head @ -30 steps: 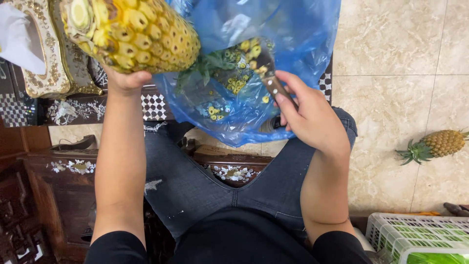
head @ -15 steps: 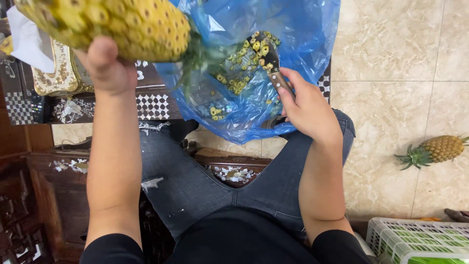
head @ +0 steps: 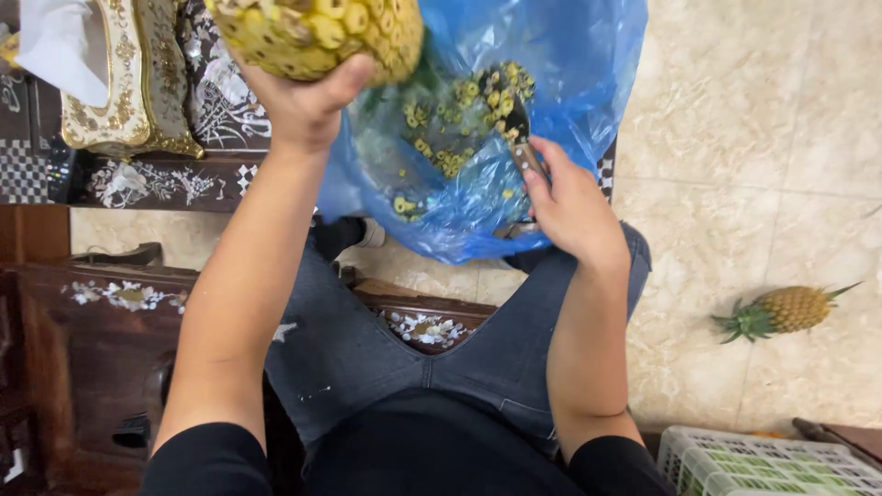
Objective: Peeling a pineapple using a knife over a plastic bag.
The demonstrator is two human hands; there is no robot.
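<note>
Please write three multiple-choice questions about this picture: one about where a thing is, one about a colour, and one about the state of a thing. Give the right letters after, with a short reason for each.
1. Where is the whole, unpeeled pineapple?
A. On the tiled floor, at the person's right
B. Inside the blue bag
C. In the white crate

2. What colour is the plastic bag that holds the peelings?
A. Black
B. Blue
C. Red

3. In what state is the pineapple in the left hand?
A. Still with its green crown
B. Cut in slices
C. Peeled, yellow, held up over the bag

Answers:
1. A, it lies alone on the pale tiles, apart from the white crate.
2. B, the bag is clear blue with yellow and green scraps inside.
3. C, the left hand grips the yellow fruit from beneath, while the right hand holds a small knife over the bag.
</note>
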